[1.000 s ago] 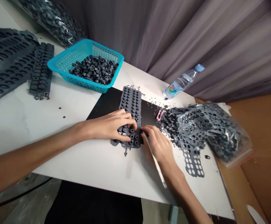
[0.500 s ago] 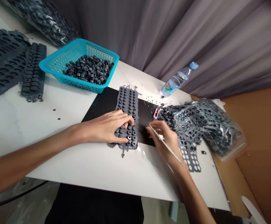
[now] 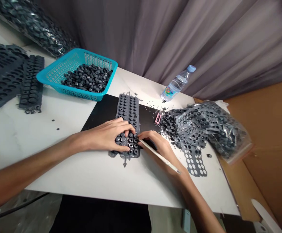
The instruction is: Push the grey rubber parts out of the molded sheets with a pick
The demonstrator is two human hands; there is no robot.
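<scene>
Sheet point(image 3: 128, 110), grey and studded, lay across the black mat point(image 3: 99, 111) under the left hand point(image 3: 111, 134), whose grip was spread, seemingly to keep it steady, while the right hand point(image 3: 158, 144) pinched a white stick point(image 3: 160, 157) at the sheet's edge.

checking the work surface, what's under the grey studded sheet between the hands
Black mat shows on both sides of the grey studded sheet, with white tabletop past its near end. Whatever lies directly beneath is covered.
</scene>
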